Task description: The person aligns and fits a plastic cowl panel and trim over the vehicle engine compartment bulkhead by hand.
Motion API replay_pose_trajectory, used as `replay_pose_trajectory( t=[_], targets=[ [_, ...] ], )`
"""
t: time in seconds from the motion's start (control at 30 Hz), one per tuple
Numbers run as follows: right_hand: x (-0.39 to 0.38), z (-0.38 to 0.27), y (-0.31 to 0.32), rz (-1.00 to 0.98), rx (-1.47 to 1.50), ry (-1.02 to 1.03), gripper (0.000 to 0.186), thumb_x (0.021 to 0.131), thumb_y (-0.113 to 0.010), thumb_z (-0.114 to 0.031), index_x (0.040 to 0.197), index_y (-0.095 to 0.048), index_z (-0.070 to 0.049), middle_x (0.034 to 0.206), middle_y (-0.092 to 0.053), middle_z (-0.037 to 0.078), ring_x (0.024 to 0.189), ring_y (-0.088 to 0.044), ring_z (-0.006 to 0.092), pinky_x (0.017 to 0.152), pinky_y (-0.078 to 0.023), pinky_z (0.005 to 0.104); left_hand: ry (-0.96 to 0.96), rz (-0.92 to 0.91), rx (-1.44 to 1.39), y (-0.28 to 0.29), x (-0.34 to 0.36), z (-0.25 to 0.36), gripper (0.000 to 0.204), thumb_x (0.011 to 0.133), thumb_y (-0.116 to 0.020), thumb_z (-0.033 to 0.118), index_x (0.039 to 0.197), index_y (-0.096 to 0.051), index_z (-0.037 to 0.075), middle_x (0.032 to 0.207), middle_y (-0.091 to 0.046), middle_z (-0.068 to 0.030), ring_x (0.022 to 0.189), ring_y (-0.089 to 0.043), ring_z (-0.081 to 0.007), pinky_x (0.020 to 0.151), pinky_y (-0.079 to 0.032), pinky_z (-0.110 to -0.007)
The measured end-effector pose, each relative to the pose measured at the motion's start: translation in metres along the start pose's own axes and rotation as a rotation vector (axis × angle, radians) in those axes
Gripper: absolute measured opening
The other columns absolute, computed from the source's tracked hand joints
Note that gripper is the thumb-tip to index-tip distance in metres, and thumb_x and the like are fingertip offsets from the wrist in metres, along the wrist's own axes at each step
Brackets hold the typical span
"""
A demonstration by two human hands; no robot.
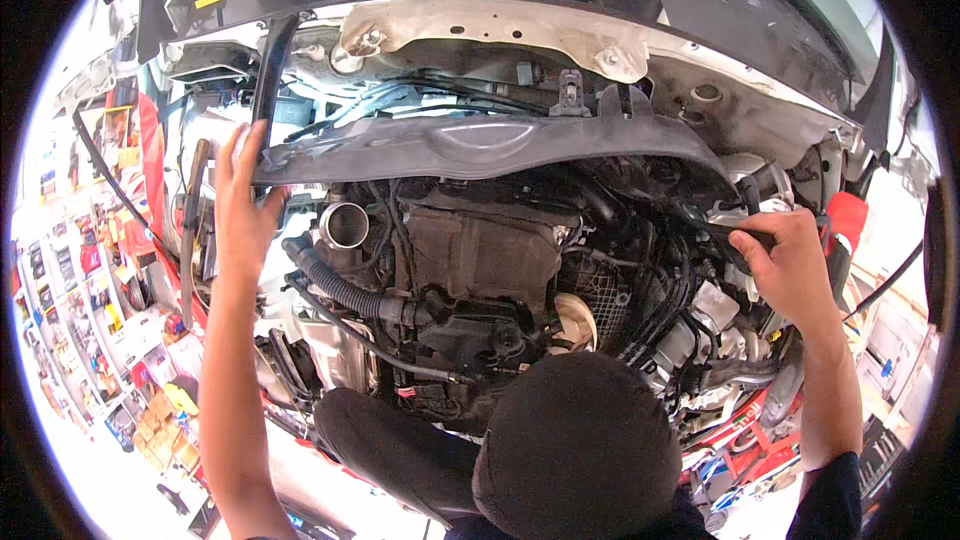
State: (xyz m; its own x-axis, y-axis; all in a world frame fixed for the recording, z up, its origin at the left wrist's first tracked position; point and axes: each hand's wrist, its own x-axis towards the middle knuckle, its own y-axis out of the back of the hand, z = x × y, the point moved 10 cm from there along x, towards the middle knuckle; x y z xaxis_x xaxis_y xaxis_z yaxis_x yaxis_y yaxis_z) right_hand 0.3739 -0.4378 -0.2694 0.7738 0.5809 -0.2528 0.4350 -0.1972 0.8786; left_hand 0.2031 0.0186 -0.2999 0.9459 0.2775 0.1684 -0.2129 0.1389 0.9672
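A long black plastic cowl panel [480, 145] spans the back of an open engine bay, below the windscreen. Around its left end, my left hand [243, 205] has its fingers reaching up along the outer side and its thumb on the inner side. At the other end, my right hand [790, 265] is closed, thumb pressed on a dark edge that seems to be part of the panel; its fingertips are hidden. Under the panel sits the dark engine [480, 260], with a ribbed black hose [345, 290] and an open round metal pipe [347, 226] on its left.
Dark cloth-covered rounded shapes [575, 450], apparently my knees, rise over the engine's front. A black strut [272, 80] stands behind my left hand. Wiring [680, 290] runs on the right side. Shelves with small goods [80, 270] line the left; a red cloth [846, 222] hangs right.
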Motion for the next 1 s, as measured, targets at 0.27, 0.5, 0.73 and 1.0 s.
replay_pose_trajectory(
  t=[0.27, 0.5, 0.73, 1.0],
  targets=[
    [-0.003, 0.013, -0.024, -0.114, 0.071, -0.035, 0.010, 0.079, -0.072, -0.012, 0.082, -0.070, -0.002, 0.081, -0.069, 0.011, 0.080, -0.063, 0.0303, 0.080, -0.044, 0.0372, 0.481, -0.251, 0.035, 0.008, -0.126, -0.185, 0.064, 0.064, -0.084, 0.017, 0.119, -0.057, 0.000, 0.106, -0.066, -0.0200, 0.101, -0.063, -0.0349, 0.088, -0.048, -0.041],
    [-0.012, 0.043, -0.026, 0.087, 0.000, 0.031, 0.011, 0.078, -0.070, -0.012, 0.083, -0.070, -0.002, 0.076, -0.066, 0.018, 0.074, -0.064, 0.0357, 0.071, -0.049, 0.0410, 0.524, -0.333, 0.070, 0.021, -0.106, -0.140, 0.055, 0.061, -0.086, 0.018, 0.106, -0.062, -0.002, 0.095, -0.067, -0.0228, 0.094, -0.065, -0.0391, 0.082, -0.050, -0.044],
    [-0.009, 0.053, -0.026, 0.137, 0.019, 0.082, 0.015, 0.080, -0.073, -0.020, 0.084, -0.071, -0.005, 0.074, -0.065, 0.013, 0.079, -0.060, 0.0326, 0.077, -0.044, 0.0400, 0.420, -0.242, 0.088, 0.060, -0.080, -0.145, 0.046, 0.059, -0.084, 0.015, 0.097, -0.062, 0.000, 0.087, -0.068, -0.0191, 0.084, -0.066, -0.0354, 0.076, -0.050, -0.041],
    [-0.001, 0.079, -0.024, -0.016, 0.026, 0.064, 0.015, 0.080, -0.070, -0.016, 0.086, -0.071, -0.002, 0.076, -0.067, 0.017, 0.072, -0.064, 0.0313, 0.066, -0.048, 0.0382, 0.372, -0.204, -0.150, 0.065, -0.053, -0.155, 0.051, 0.059, -0.084, 0.011, 0.103, -0.062, -0.004, 0.093, -0.069, -0.0170, 0.087, -0.066, -0.0307, 0.083, -0.049, -0.038]
  ],
)
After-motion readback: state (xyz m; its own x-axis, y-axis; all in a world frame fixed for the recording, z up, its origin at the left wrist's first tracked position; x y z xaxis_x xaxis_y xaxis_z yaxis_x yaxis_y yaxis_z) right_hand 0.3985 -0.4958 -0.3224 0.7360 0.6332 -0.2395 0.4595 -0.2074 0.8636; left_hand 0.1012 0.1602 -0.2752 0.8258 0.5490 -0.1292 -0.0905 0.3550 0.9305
